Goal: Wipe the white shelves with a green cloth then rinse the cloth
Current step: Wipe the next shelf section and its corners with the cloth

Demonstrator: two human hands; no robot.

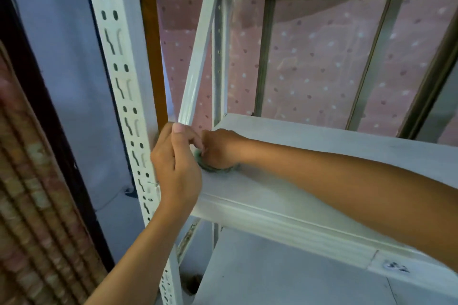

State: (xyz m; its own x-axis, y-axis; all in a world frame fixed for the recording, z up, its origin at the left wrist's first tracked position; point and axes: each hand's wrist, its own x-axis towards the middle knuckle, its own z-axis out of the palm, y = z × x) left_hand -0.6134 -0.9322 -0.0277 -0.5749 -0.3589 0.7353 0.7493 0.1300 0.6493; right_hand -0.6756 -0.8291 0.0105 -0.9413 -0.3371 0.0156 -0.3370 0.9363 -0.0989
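Here right hand (218, 150) presses green cloth (210, 167) onto white shelf (322, 156).

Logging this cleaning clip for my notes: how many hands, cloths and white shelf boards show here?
Hands: 2, left hand and right hand
Green cloth: 1
White shelf boards: 2, upper shelf and lower shelf
Total: 5

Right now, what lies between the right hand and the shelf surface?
In the head view, the green cloth lies bunched under the right hand, pressed onto the white shelf.
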